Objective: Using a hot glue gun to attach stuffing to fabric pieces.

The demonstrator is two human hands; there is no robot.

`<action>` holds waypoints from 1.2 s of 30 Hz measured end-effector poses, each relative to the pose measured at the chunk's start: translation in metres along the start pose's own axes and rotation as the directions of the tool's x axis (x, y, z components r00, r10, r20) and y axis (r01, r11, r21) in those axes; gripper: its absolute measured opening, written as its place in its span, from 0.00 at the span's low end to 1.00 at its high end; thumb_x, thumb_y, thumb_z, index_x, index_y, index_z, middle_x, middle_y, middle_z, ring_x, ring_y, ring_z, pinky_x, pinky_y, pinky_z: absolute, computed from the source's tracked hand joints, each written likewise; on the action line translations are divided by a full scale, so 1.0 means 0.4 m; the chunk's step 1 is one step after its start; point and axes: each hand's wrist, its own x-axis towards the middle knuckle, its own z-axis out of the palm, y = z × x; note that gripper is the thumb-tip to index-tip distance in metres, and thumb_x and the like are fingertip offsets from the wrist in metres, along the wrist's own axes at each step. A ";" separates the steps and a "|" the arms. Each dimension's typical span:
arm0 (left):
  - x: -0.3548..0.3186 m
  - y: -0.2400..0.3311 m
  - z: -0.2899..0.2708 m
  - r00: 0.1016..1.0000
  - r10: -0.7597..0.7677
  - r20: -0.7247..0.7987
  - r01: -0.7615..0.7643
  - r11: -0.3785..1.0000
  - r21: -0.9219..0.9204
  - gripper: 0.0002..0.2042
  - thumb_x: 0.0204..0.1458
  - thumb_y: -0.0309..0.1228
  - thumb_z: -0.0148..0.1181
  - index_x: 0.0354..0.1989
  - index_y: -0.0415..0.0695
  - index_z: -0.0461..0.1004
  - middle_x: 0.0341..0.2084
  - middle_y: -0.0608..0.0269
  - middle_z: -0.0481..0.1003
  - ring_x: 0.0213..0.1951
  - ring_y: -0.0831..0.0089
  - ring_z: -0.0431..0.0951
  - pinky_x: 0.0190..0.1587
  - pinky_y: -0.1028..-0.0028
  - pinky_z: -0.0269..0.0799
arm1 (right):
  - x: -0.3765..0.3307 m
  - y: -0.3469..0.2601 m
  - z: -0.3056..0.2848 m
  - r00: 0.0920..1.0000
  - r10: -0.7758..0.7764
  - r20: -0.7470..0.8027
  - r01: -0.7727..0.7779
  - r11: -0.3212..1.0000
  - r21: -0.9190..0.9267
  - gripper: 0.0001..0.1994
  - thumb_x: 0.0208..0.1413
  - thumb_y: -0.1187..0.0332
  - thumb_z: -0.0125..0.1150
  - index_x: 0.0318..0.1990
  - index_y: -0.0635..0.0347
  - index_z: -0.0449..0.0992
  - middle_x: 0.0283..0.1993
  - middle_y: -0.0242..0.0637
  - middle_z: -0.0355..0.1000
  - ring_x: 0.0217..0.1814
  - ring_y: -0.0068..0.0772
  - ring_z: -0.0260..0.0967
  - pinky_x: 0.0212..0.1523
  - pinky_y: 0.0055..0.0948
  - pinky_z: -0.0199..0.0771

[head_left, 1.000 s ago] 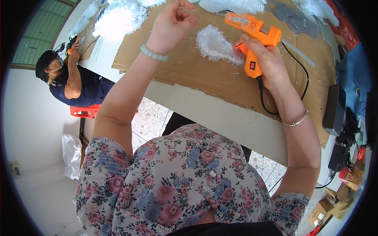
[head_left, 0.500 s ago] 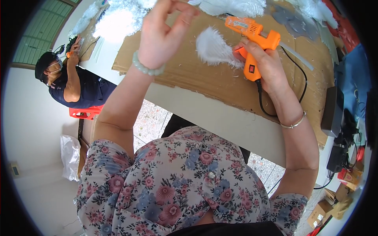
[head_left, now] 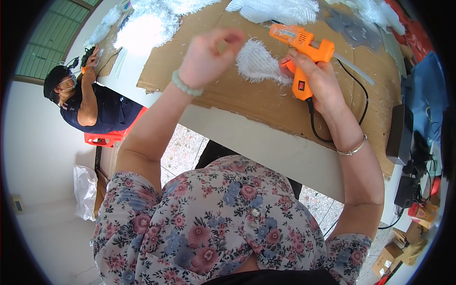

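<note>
Orange, pistol-shaped plastic glue gun (head_left: 307, 45), clamped by handle (head_left: 301, 81) in fingers (head_left: 305, 62) of right hand (head_left: 325, 83): best held steady, aiming nozzle (head_left: 272, 29) away from left hand (head_left: 207, 58), curled with fingertips (head_left: 237, 36) too blurred to tell whether touching. Avoid brushing smaller white, fluffy, wedge-shaped piece (head_left: 258, 61) beside trigger (head_left: 288, 65).

Cardboard (head_left: 223, 92) on table (head_left: 237, 133), tuft (head_left: 258, 61) left of glue gun (head_left: 306, 47), co-worker (head_left: 95, 107) leftmost
</note>
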 end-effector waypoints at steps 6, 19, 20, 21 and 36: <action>0.004 -0.047 0.040 0.994 0.111 0.008 -0.111 0.989 0.096 0.08 0.45 0.22 0.56 0.35 0.43 0.74 0.24 0.60 0.77 0.27 0.69 0.77 0.29 0.74 0.71 | -0.012 -0.002 0.004 1.000 0.004 -0.010 -0.004 1.000 -0.006 0.12 0.56 0.65 0.54 0.45 0.61 0.71 0.37 0.32 0.72 0.37 0.22 0.69 0.38 0.24 0.70; 0.023 -0.029 0.047 0.983 0.143 0.114 -0.146 0.989 0.021 0.11 0.42 0.20 0.56 0.36 0.43 0.72 0.23 0.61 0.76 0.29 0.64 0.76 0.35 0.68 0.72 | -0.010 -0.015 0.012 1.000 -0.005 0.012 0.005 1.000 -0.007 0.12 0.57 0.65 0.54 0.44 0.62 0.71 0.36 0.32 0.72 0.37 0.22 0.69 0.37 0.24 0.70; 0.026 -0.019 0.044 0.979 0.174 0.106 -0.179 0.983 0.034 0.11 0.42 0.20 0.55 0.36 0.43 0.72 0.23 0.61 0.76 0.29 0.64 0.76 0.36 0.68 0.72 | -0.008 -0.018 0.008 1.000 -0.004 0.008 0.004 1.000 -0.006 0.12 0.57 0.65 0.54 0.44 0.62 0.71 0.36 0.32 0.72 0.37 0.22 0.69 0.37 0.24 0.70; 0.034 -0.017 0.041 0.979 0.175 0.106 -0.179 0.983 0.033 0.11 0.42 0.20 0.55 0.36 0.43 0.72 0.23 0.61 0.76 0.29 0.64 0.76 0.36 0.68 0.72 | -0.004 -0.021 0.006 1.000 0.005 0.011 -0.005 1.000 0.000 0.12 0.57 0.65 0.54 0.44 0.62 0.71 0.36 0.32 0.72 0.37 0.22 0.69 0.37 0.24 0.70; 0.055 -0.027 0.038 0.995 -0.022 -0.099 0.010 0.992 -0.125 0.14 0.39 0.16 0.48 0.36 0.43 0.73 0.27 0.58 0.76 0.33 0.61 0.76 0.37 0.68 0.73 | -0.001 -0.019 -0.011 1.000 -0.005 0.016 0.005 1.000 0.001 0.11 0.57 0.66 0.53 0.44 0.62 0.70 0.36 0.33 0.72 0.38 0.23 0.69 0.38 0.25 0.70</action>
